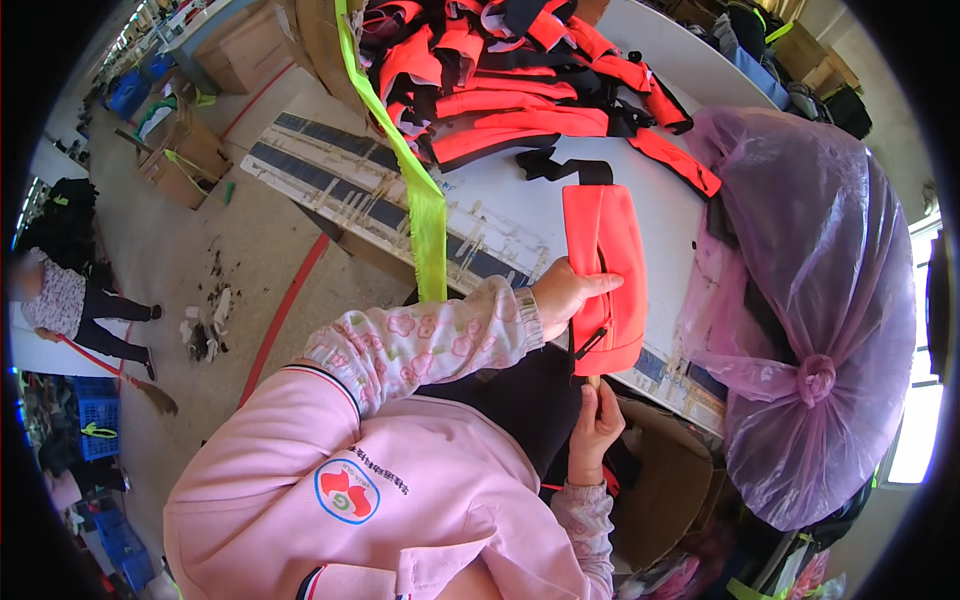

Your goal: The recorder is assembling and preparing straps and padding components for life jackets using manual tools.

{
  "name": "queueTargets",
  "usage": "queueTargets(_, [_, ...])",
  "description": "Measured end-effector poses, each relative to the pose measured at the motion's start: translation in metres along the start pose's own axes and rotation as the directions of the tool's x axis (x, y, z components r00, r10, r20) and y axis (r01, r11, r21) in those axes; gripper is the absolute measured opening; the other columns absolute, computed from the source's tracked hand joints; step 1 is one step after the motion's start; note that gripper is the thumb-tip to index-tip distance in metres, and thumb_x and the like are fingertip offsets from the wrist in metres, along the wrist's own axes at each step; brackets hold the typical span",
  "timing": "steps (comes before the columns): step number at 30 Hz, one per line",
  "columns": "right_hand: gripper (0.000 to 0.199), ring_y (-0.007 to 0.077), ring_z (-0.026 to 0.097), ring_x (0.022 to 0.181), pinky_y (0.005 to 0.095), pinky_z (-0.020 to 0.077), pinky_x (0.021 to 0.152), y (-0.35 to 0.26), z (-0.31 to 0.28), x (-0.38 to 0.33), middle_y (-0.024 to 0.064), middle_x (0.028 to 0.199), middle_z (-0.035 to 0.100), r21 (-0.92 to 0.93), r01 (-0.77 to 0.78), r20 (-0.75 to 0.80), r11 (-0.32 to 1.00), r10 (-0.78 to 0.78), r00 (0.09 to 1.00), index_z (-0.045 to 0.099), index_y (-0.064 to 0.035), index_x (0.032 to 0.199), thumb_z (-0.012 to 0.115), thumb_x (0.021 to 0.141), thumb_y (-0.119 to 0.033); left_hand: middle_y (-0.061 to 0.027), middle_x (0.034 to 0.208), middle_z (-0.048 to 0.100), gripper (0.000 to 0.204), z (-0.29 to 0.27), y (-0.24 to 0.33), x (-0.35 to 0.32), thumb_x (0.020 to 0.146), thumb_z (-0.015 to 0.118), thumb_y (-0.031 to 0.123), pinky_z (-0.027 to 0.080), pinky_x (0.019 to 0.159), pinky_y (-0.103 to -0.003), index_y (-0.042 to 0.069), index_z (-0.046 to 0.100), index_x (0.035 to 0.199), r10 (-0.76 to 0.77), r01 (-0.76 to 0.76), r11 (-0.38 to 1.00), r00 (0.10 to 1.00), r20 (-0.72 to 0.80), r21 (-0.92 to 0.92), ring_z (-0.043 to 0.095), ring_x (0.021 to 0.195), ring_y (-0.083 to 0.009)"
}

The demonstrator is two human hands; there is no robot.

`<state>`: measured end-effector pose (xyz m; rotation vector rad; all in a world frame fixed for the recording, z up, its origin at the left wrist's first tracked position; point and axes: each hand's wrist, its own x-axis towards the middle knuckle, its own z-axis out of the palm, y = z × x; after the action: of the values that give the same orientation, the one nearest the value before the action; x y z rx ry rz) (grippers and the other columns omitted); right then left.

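A bright orange-red zippered pouch [607,270] with a black strap [565,168] at its far end is held over the near edge of the white table [640,190]. My left hand [568,297] grips its left side, the thumb lying across the front near the black zip. Below the pouch's near end, my right hand [596,430] is closed in a pinch on a slim tan, stick-like piece [594,382]; where that piece ends is hidden. Farther back on the table lies a heap of similar orange-red and black pouches [520,105].
A large tied purple plastic bag [830,270] bulges at the right. A neon-yellow strip [425,215] hangs down left of the table. An open cardboard box [665,480] sits below my right hand. At far left, a person [80,305] holds a broom [150,392] near floor scraps [205,325].
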<state>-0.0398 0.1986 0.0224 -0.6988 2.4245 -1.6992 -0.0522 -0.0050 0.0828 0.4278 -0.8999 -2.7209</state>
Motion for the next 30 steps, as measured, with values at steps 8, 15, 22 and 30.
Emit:
queueTargets(8, [0.017, 0.0117, 0.053, 0.062, 0.0252, 0.0444, 0.059, -0.004, -0.010, 0.005, 0.0082, 0.072, 0.060, -0.138, 0.083, 0.014, 0.987, -0.082, 0.997, 0.060, 0.0030, 0.094, 0.065, 0.083, -0.009, -0.0060, 0.101, 0.061, 0.028, -0.002, 0.002, 0.001, 0.079, 0.065, 0.006, 0.048, 0.084, -0.034, 0.004, 0.054, 0.105, 0.024, -0.022, 0.999, 0.998, 0.050, -0.028, 0.059, 0.095, -0.0175])
queueTargets(15, [0.015, 0.0264, 0.051, 0.052, 0.0340, 0.0383, 0.047, 0.054, -0.087, -0.030, 0.0117, 0.065, 0.052, -0.433, 0.206, 0.037, 0.878, -0.211, 0.977, 0.055, -0.0018, 0.087, 0.066, 0.078, -0.008, -0.0049, 0.106, 0.060, 0.036, -0.008, 0.016, 0.000, 0.076, 0.065, -0.001, 0.045, 0.089, -0.035, 0.006, 0.054, 0.109, 0.060, -0.037, 0.996, 0.960, 0.275, -0.087, 0.058, 0.100, -0.0198])
queueTargets(22, [0.016, 0.0145, 0.042, 0.052, 0.0286, 0.0355, 0.048, 0.075, -0.145, -0.088, 0.0069, 0.061, 0.047, -0.462, -0.063, -0.252, 0.884, -0.063, 0.966, 0.052, -0.0015, 0.079, 0.055, 0.088, -0.015, -0.0050, 0.108, 0.059, 0.039, -0.016, 0.029, 0.007, 0.077, 0.064, -0.003, 0.044, 0.090, -0.035, 0.006, 0.053, 0.112, 0.053, -0.033, 0.998, 0.922, 0.384, -0.059, 0.056, 0.103, -0.0197])
queueTargets(30, [0.014, 0.0139, 0.041, 0.051, 0.0270, 0.0336, 0.048, 0.073, -0.146, -0.091, 0.0059, 0.061, 0.045, -0.435, -0.111, -0.251, 0.894, -0.002, 0.968, 0.053, -0.0017, 0.079, 0.056, 0.087, -0.013, -0.0054, 0.110, 0.059, 0.040, -0.019, 0.017, 0.001, 0.075, 0.064, -0.004, 0.044, 0.091, -0.036, 0.006, 0.053, 0.112, 0.045, -0.032, 0.999, 0.938, 0.344, -0.043, 0.056, 0.103, -0.0201])
